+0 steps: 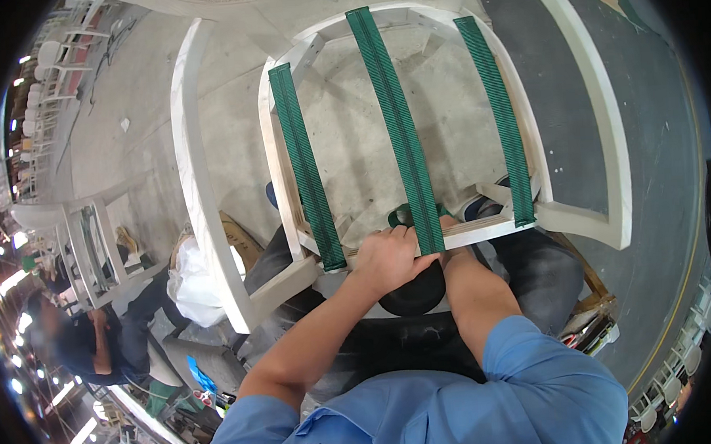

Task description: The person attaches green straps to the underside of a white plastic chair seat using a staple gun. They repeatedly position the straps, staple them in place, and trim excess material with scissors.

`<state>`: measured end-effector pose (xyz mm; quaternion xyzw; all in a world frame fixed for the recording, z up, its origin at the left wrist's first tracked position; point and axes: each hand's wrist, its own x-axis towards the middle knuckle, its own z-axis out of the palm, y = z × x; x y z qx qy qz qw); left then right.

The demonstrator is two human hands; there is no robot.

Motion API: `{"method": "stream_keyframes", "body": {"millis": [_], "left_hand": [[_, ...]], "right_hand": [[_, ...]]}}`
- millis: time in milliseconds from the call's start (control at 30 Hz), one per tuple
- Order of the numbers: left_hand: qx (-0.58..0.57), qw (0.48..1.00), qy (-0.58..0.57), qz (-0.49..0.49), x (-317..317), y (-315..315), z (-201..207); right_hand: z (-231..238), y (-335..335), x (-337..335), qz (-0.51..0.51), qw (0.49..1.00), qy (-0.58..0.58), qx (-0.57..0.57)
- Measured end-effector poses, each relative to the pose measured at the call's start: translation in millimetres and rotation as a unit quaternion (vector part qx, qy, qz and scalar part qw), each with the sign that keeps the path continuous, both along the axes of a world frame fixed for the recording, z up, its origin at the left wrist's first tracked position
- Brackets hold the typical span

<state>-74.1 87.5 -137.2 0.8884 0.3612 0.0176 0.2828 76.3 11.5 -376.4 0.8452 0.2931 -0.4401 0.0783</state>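
A white wooden chair frame (536,147) rests in front of me, its near rail close to my lap. Three green webbing straps run from far rail to near rail: a left strap (301,157), a middle strap (396,125) and a right strap (497,113). My left hand (385,259) is closed at the near rail, its thumb pressed against the middle strap's near end. Just right of that strap, my right hand (456,253) reaches beneath the rail; most of its fingers are hidden. A loose green loop shows behind the rail.
White chair arms curve up on both sides. A dark rounded thing (414,292) lies between my forearms. To the left are a white plastic bag (199,283), another white chair frame (95,245) and a seated person in dark clothes (91,341). Red-handled scissors (569,340) lie at right.
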Motion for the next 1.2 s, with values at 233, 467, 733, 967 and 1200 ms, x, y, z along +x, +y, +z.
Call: {"method": "stream_keyframes", "body": {"millis": [233,467,733,967,1200], "left_hand": [[0.015,1.0,0.011,-0.011,2.0,3.5,6.0],[0.001,1.0,-0.007,-0.027,8.7,3.7,-4.7],[-0.084,0.995,0.048,-0.038,5.2,10.0,-2.4],[-0.026,0.998,0.049,-0.025,2.4,0.7,-13.3],[-0.032,0.993,0.1,-0.053,12.0,2.4,5.0]], "right_hand": [[-0.8,3.7,3.4,0.031,0.999,-0.02,-0.022],[-53.2,19.8,-1.0,0.053,0.995,-0.032,-0.075],[-114.5,33.0,-28.1,-0.053,0.998,0.03,0.01],[-70.2,64.1,-15.8,-0.046,0.997,-0.009,0.054],[-27.4,88.1,-12.5,-0.373,0.925,0.012,0.073]]}}
